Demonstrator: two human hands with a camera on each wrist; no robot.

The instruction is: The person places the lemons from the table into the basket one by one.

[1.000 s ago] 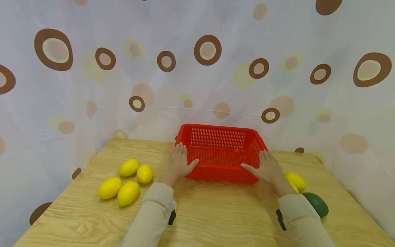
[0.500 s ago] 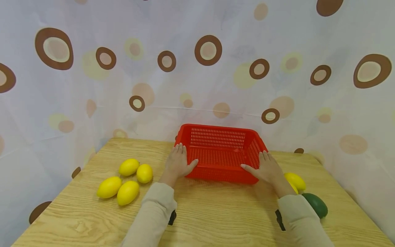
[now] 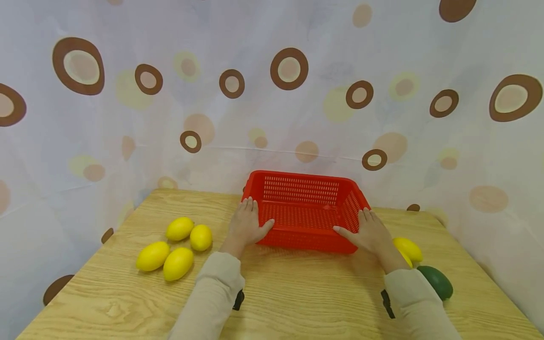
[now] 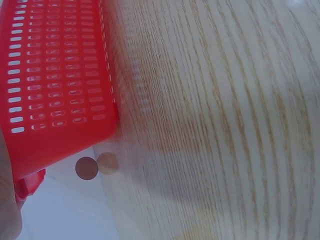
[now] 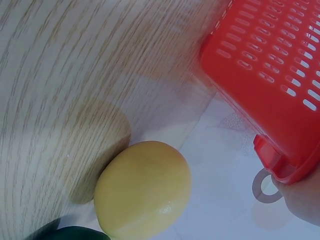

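Observation:
A red perforated plastic basket [image 3: 306,240] stands at the back of the wooden table, its inside bare in the head view. My left hand [image 3: 245,224] rests on its front left corner, fingers extended along the side and thumb over the front rim. At the front right corner lies my right hand [image 3: 371,231] in the same manner, fingers straight. The left wrist view has only a sliver of the left hand [image 4: 7,200] beside the basket wall [image 4: 60,140]. In the right wrist view, part of the right hand [image 5: 302,200] touches the basket's rim [image 5: 287,172].
Several lemons [image 3: 178,264] lie grouped on the table's left. Beyond my right forearm are yellow fruits [image 3: 409,249], partly hidden, and a dark green oval fruit [image 3: 437,282]. A patterned curtain [image 3: 306,108] hangs behind the wooden table [image 3: 314,297].

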